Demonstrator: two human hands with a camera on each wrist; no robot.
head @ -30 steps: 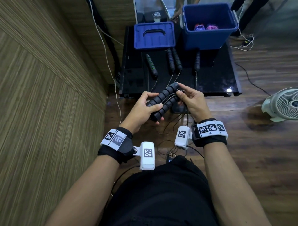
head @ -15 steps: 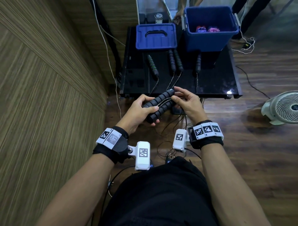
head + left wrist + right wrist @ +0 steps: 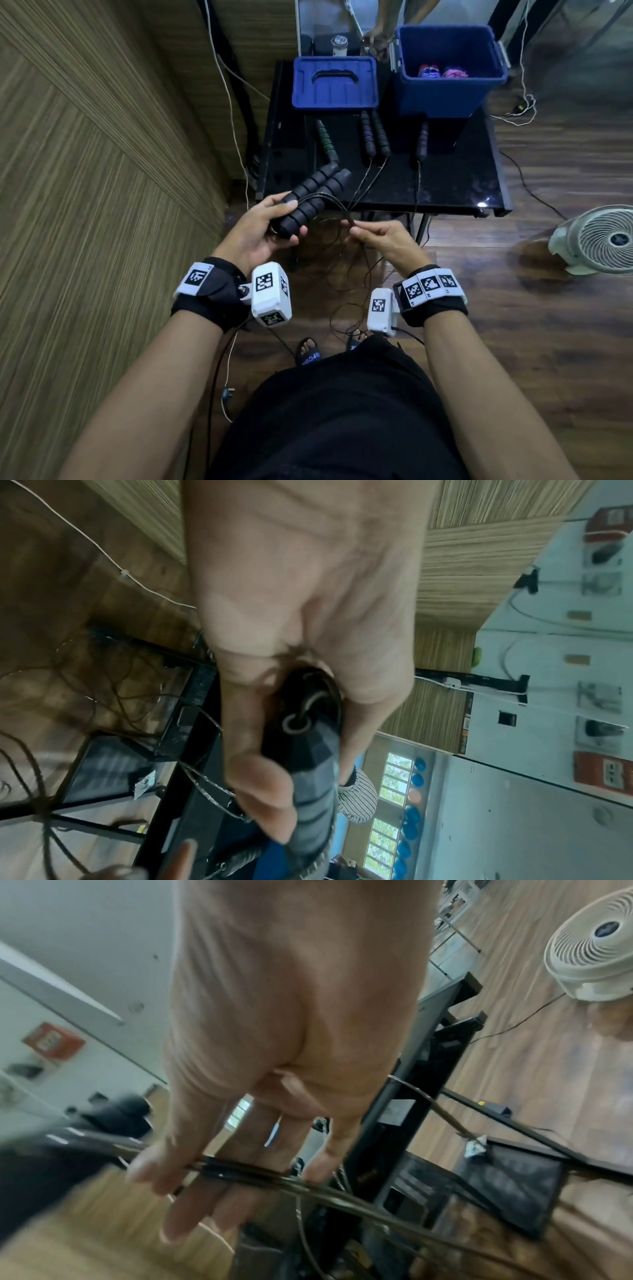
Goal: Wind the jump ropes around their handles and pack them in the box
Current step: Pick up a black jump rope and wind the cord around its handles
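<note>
Nearest you, your right hand (image 3: 383, 238) pinches the thin black cord (image 3: 337, 202) between thumb and fingertips, with slack trailing to the floor. Your left hand (image 3: 255, 229) wraps its fingers and thumb round the pair of black ribbed foam handles (image 3: 313, 198), held side by side, their long axis slanting away up and to the right. The cord leaves the handles toward your right hand, so I'd judge that hand does the winding, crosswise to that axis. Beyond, the open blue plastic box (image 3: 448, 92) stands on the black table (image 3: 445, 185).
</note>
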